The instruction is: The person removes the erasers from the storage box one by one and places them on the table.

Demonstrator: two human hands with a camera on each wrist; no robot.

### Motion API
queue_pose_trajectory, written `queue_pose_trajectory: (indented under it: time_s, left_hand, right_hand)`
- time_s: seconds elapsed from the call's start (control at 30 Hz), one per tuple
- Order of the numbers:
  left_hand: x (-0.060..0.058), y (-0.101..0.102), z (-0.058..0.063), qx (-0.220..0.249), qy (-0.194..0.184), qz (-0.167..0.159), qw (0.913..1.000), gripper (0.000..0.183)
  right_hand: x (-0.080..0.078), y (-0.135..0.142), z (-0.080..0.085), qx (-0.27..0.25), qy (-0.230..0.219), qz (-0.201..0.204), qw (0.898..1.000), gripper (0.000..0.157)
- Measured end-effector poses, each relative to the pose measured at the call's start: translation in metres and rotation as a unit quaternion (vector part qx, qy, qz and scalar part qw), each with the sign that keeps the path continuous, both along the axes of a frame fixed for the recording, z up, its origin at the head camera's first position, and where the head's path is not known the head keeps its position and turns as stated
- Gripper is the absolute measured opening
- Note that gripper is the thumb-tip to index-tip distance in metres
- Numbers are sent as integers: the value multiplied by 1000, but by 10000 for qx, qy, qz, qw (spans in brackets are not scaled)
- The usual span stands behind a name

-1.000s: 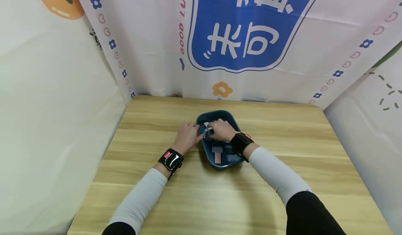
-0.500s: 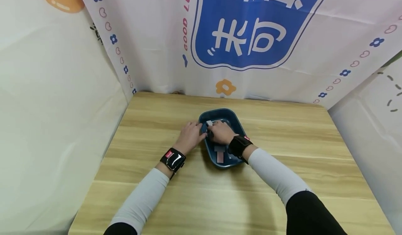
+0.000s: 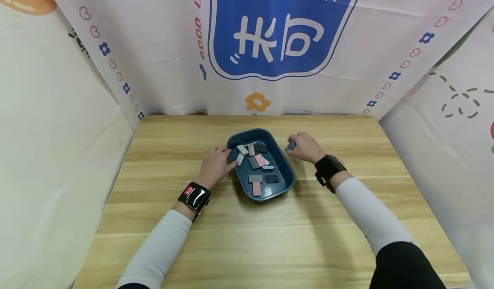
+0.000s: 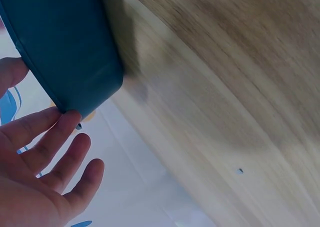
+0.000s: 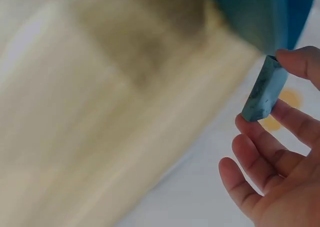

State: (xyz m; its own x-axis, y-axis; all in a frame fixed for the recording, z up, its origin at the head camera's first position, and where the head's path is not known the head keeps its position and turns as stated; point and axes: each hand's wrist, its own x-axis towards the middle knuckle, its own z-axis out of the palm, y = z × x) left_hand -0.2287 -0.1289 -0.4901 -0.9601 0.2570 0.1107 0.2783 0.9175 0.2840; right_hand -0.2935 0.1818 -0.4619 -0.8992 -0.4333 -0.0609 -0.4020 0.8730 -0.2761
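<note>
A dark blue plastic bin (image 3: 278, 158) stands on the table, holding several small erasers. My left hand (image 3: 213, 167) is at the bin's left side, its thumb and fingertips touching the rim; in the left wrist view the fingers are spread loosely beside the bin wall (image 4: 65, 47). Just right of the bin, my right hand (image 3: 306, 147) pinches a blue, slant-ended eraser (image 5: 267, 89) with dark smudges between thumb and fingertips. Inside the bin lie white erasers (image 3: 242, 149), a pink one (image 3: 260, 160), dark ones (image 3: 272, 179) and a grey-and-pink T-shaped pair (image 3: 256, 183).
The wooden table (image 3: 247, 246) reaches toward me and to both sides. Behind it hangs a white printed cloth (image 3: 173, 66) with a blue sign. White cloth sides (image 3: 58, 152) close in the left and right. A tiny dark speck (image 4: 240, 171) shows in the left wrist view.
My right hand has come out of the bin to the right with the blue eraser. The erasers it covered now show. My left hand has stayed at the rim; the head view has shifted.
</note>
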Motion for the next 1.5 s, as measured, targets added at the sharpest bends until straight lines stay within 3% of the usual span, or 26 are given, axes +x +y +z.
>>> queue_pose_trajectory:
  time_s: [0.2, 0.4, 0.6, 0.77, 0.97, 1.13, 1.3, 1.5]
  left_hand:
    - [3, -2, 0, -26, -158, 134, 9998, 54]
    - [3, -4, 1, 163, -43, 213, 9996, 54]
    - [2, -3, 5, 199, 31, 240, 9995, 53]
    - [3, -3, 4, 184, 11, 202, 9996, 53]
    - [5, -2, 4, 116, -76, 235, 9996, 54]
    - [7, 2, 1, 100, -25, 170, 9998, 53]
    - [10, 0, 2, 62, 127, 160, 9998, 52]
    - [17, -2, 6, -29, 328, 84, 9994, 49]
  right_hand:
    - [20, 48, -31, 131, -398, -310, 9986, 41]
    - [31, 61, -53, 34, -510, -690, 9963, 42]
    - [29, 62, -53, -70, -384, -764, 9963, 50]
    - [24, 56, -41, -196, -272, -616, 9975, 50]
    - [10, 20, -6, -476, -189, -404, 9979, 54]
    - [-3, -28, 13, -387, 67, 72, 9992, 53]
    - [-12, -89, 5, -145, 128, 749, 9970, 49]
    - [-13, -136, -23, 71, 144, 1285, 9916, 40]
